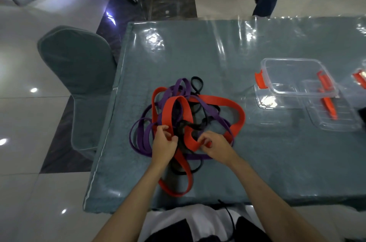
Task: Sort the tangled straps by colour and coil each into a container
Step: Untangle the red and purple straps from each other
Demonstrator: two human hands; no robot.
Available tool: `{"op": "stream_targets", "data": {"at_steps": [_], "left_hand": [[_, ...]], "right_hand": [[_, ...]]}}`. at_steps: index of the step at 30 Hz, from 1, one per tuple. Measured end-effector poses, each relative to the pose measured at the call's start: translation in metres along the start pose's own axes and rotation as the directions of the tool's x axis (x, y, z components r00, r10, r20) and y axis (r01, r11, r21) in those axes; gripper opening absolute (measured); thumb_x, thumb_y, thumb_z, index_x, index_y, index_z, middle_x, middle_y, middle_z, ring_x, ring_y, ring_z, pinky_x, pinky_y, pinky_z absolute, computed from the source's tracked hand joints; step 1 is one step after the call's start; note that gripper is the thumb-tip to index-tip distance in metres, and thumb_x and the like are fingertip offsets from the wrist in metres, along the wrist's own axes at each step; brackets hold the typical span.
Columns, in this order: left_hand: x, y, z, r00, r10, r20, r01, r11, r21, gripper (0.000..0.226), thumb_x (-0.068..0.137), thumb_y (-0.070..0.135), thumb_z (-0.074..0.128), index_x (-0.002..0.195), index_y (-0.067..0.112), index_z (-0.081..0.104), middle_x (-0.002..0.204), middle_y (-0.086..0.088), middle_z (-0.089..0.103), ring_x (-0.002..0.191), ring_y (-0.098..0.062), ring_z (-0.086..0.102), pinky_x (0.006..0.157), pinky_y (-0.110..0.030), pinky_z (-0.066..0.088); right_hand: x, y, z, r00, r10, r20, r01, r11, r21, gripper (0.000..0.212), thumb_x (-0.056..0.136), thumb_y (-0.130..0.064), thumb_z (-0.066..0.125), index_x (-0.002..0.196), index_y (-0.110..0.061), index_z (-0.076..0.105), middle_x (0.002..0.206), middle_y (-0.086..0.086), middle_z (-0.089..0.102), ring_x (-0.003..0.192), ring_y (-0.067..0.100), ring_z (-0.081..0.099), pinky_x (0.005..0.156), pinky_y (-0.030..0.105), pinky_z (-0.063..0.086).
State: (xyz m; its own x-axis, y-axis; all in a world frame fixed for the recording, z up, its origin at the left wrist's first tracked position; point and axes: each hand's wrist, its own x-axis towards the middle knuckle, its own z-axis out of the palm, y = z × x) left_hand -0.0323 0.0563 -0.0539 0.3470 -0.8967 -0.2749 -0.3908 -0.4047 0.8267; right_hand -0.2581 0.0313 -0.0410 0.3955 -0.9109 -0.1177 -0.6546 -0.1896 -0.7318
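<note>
Hands buried in the knot, nothing sorted yet.

We work the tangled straps (186, 122), which lie heaped on the table (217, 53) right under and just beyond both hands: our left hand (163, 146) pinches a red strap (235, 111) near the purple straps (138, 138), our right hand (214, 145) curls round a red loop, likely pulling apart to loosen the snarl. Red runs wide and flat, purple narrower, black straps (197, 83) thinnest, all glossy and interwoven. Containers (297, 79), clear with orange clips, wait well off beyond our right hand, holding no straps.
</note>
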Motion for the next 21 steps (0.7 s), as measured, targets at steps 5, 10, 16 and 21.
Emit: {"op": "stream_targets", "data": {"at_steps": [5, 10, 16, 21], "left_hand": [[0.011, -0.002, 0.010, 0.967, -0.086, 0.241, 0.025, 0.969, 0.245, 0.048, 0.093, 0.026, 0.074, 0.132, 0.014, 0.048, 0.123, -0.010, 0.065, 0.107, -0.028, 0.066, 0.087, -0.034, 0.050], [0.013, 0.009, 0.026, 0.983, -0.094, 0.160, 0.057, 0.973, 0.223, 0.047, 0.094, 0.030, 0.075, 0.126, 0.012, 0.045, 0.116, -0.010, 0.068, 0.105, -0.033, 0.069, 0.080, -0.036, 0.051], [0.007, 0.029, 0.055, 0.977, -0.138, 0.164, 0.126, 0.989, 0.080, 0.060, 0.096, 0.026, 0.072, 0.151, 0.018, 0.048, 0.142, -0.009, 0.063, 0.133, -0.033, 0.059, 0.107, -0.041, 0.049], [0.003, 0.038, 0.055, 0.993, -0.049, 0.106, 0.041, 0.996, 0.075, 0.035, 0.090, 0.025, 0.080, 0.121, 0.019, 0.067, 0.116, -0.002, 0.074, 0.112, -0.024, 0.067, 0.098, -0.042, 0.054]], "right_hand": [[-0.012, 0.014, 0.002, 0.957, 0.241, -0.164, -0.231, 0.970, 0.074, 0.026, 0.081, -0.023, 0.088, 0.073, -0.014, 0.064, 0.075, 0.000, 0.065, 0.065, 0.004, 0.059, 0.065, 0.024, 0.047], [-0.019, 0.027, -0.015, 0.886, 0.364, -0.286, -0.364, 0.930, 0.055, 0.048, 0.081, -0.044, 0.088, 0.065, -0.013, 0.055, 0.055, -0.006, 0.053, 0.057, 0.015, 0.052, 0.058, 0.033, 0.042], [-0.025, 0.026, -0.021, 0.882, 0.381, -0.278, -0.389, 0.921, 0.027, 0.026, 0.082, -0.042, 0.087, 0.091, -0.021, 0.076, 0.068, -0.011, 0.063, 0.074, 0.017, 0.066, 0.071, 0.030, 0.052], [-0.021, 0.022, -0.015, 0.904, 0.376, -0.205, -0.370, 0.926, 0.069, 0.027, 0.078, -0.036, 0.092, 0.085, -0.016, 0.075, 0.076, -0.001, 0.073, 0.079, 0.020, 0.071, 0.076, 0.033, 0.057]]}}
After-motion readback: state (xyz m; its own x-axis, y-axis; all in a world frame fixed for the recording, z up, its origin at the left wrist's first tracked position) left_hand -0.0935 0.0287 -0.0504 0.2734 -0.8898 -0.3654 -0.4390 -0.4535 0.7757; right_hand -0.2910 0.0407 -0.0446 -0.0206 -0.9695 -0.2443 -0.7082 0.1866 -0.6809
